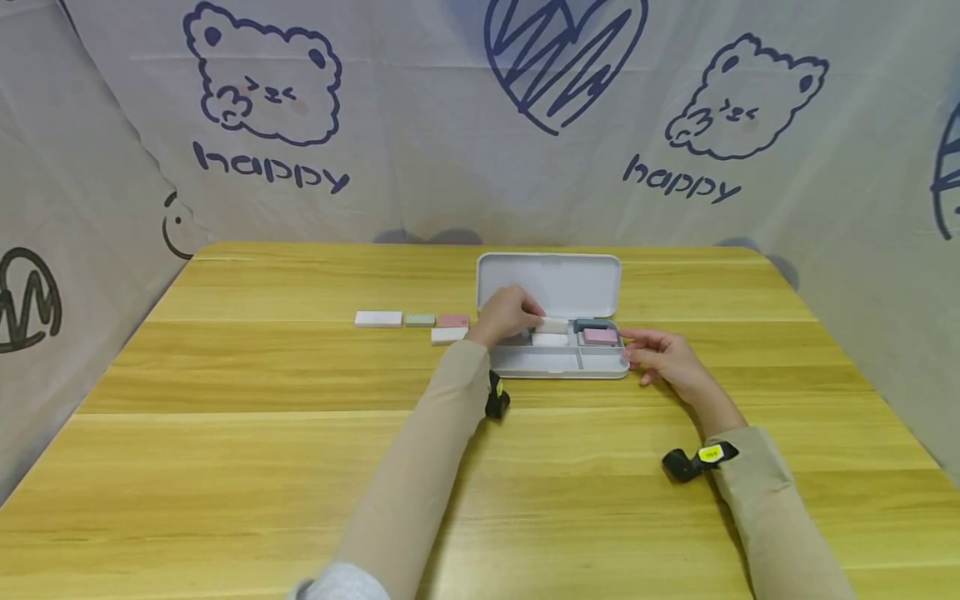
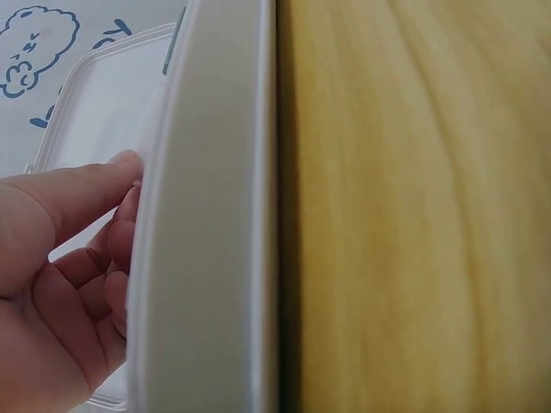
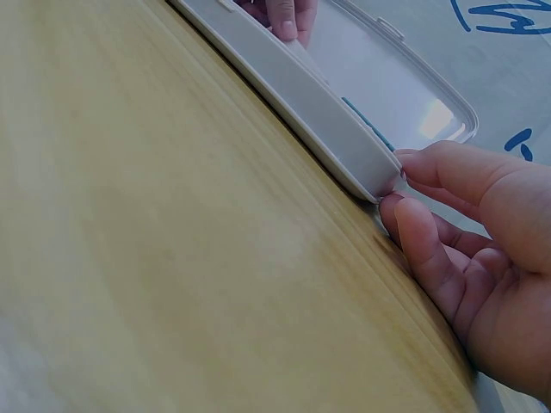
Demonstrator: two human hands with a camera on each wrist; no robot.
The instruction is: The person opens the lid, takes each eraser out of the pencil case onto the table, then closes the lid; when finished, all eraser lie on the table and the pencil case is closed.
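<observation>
A pale grey pencil case [image 1: 535, 360] stands with its hinged lid [image 1: 551, 283] up, divided into compartments. My left hand [image 1: 508, 315] reaches in from the left and pinches a white eraser-like block [image 1: 554, 325] in the back row; the right wrist view shows these fingers on the block [image 3: 303, 58] above the case wall. Another white block [image 1: 550, 340] lies just in front of it. At the case's right end, my right hand [image 1: 671, 360] holds the corner between its digits. A pink block [image 1: 600, 337] and a dark teal piece [image 1: 591, 323] lie in the right compartment.
Left of the case on the wooden table [image 1: 225, 467] lie a long white block [image 1: 378, 319], a green block [image 1: 420, 320], a pink block [image 1: 453, 320] and a white block [image 1: 448, 335]. A printed cloth [image 1: 420, 150] hangs behind the table.
</observation>
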